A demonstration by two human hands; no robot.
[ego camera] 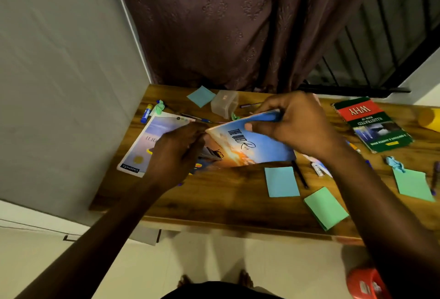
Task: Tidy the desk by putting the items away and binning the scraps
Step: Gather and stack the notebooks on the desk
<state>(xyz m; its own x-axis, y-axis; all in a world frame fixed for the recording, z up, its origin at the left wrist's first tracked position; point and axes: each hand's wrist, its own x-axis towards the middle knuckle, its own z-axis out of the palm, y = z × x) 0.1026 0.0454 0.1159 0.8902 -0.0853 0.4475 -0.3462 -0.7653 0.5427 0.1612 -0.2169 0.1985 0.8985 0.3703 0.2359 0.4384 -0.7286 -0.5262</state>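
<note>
A blue and orange book (250,146) with a sunset cover is lifted and tilted above the middle of the wooden desk (214,201). My right hand (295,124) grips its far upper edge, thumb on the cover. My left hand (176,153) holds its near left corner. Under my left hand lies a pale notebook (154,132) flat on the desk. A green and red book (373,123) lies at the right. Blue and green sticky pads (282,181) (325,208) sit near the front edge. Crumpled paper scraps (159,107) (395,163) lie left and right.
A translucent plastic box (225,103) and a blue pad (201,96) stand at the back by the curtain. Pens (300,174), a glue stick (146,113) and a yellow object (429,118) lie about. A red bin (364,283) sits on the floor, lower right. A wall closes the left side.
</note>
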